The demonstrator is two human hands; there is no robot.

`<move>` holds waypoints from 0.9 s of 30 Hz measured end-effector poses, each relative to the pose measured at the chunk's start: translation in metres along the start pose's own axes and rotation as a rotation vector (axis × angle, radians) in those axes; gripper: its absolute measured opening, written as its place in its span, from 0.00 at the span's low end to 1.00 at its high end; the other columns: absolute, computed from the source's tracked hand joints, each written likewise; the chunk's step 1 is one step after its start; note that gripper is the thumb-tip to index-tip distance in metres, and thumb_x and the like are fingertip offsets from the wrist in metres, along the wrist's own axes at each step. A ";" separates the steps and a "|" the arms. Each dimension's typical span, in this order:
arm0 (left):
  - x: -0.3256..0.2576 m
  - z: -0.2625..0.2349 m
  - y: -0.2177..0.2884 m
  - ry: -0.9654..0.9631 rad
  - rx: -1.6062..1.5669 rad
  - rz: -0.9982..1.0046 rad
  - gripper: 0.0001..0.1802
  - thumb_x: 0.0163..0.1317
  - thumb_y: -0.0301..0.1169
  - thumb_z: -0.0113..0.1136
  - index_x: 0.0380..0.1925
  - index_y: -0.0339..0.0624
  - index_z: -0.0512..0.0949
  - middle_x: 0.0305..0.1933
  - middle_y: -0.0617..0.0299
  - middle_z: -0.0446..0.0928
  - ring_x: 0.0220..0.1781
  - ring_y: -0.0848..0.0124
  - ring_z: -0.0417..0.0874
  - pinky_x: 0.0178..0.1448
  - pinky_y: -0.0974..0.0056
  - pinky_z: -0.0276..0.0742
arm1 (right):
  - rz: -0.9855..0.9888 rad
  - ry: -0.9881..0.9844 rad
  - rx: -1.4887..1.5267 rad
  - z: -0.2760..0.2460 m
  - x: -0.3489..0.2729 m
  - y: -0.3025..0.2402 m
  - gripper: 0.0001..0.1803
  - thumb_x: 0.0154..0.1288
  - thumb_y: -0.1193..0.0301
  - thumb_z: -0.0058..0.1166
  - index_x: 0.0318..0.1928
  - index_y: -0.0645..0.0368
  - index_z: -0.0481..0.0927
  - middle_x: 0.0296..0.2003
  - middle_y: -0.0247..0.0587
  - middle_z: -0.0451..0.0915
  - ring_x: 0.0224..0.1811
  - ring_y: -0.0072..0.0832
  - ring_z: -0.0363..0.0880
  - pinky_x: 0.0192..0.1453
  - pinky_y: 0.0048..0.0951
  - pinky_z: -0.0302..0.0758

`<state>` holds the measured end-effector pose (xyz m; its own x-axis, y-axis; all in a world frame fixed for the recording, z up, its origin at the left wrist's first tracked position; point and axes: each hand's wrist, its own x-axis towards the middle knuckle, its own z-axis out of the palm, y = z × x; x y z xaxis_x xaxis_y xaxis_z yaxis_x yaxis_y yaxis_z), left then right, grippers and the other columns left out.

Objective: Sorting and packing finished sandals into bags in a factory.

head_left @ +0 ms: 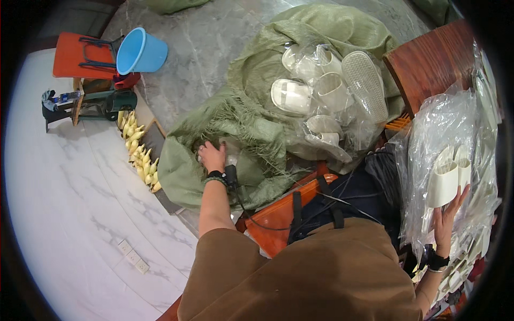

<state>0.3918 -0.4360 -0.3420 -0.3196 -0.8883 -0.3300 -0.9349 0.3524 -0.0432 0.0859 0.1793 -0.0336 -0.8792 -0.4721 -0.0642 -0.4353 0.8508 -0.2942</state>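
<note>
My left hand [212, 156] reaches into the mouth of a green woven sack [179, 160] with frayed edges; its fingers are spread, and clear plastic [231, 152] shows beside it. On the right, my right hand [445, 216] is closed around the lower end of a pair of white slippers [445, 182], in front of a heap of clear plastic bags [428, 139]. A second green woven sack [342, 27] lies rolled open ahead, with several white slippers [292, 96] in clear plastic wrap in it.
At the far left, a light blue bucket [142, 51] stands beside an orange folding chair [69, 56]. Yellowish pointed objects [142, 158] are lined along the wall. A brown wooden panel [428, 64] is at right; more white slippers [460, 273] are piled below my right hand.
</note>
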 end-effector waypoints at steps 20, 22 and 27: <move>0.001 0.046 0.016 -0.431 -0.405 -0.467 0.71 0.36 0.69 0.69 0.73 0.36 0.49 0.74 0.36 0.53 0.74 0.39 0.55 0.73 0.40 0.55 | 0.018 0.025 0.034 -0.004 0.001 -0.004 0.44 0.67 0.66 0.53 0.77 0.46 0.43 0.78 0.45 0.27 0.80 0.45 0.30 0.79 0.49 0.41; -0.003 0.054 0.014 -0.370 -0.388 -0.430 0.71 0.34 0.69 0.70 0.71 0.36 0.51 0.71 0.34 0.57 0.72 0.39 0.59 0.73 0.41 0.56 | 0.046 0.030 0.061 -0.002 0.001 -0.010 0.44 0.66 0.67 0.53 0.77 0.47 0.43 0.78 0.45 0.27 0.80 0.45 0.30 0.79 0.49 0.41; -0.004 0.076 -0.012 -0.371 -0.303 -0.266 0.58 0.34 0.62 0.73 0.62 0.34 0.68 0.60 0.37 0.73 0.64 0.44 0.73 0.67 0.48 0.68 | 0.041 0.029 0.079 -0.002 0.006 -0.016 0.45 0.63 0.69 0.53 0.76 0.50 0.44 0.78 0.46 0.28 0.80 0.45 0.30 0.79 0.48 0.39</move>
<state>0.4165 -0.4142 -0.4120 -0.0413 -0.7520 -0.6579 -0.9962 -0.0195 0.0849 0.0876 0.1637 -0.0274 -0.9017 -0.4294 -0.0500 -0.3834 0.8479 -0.3660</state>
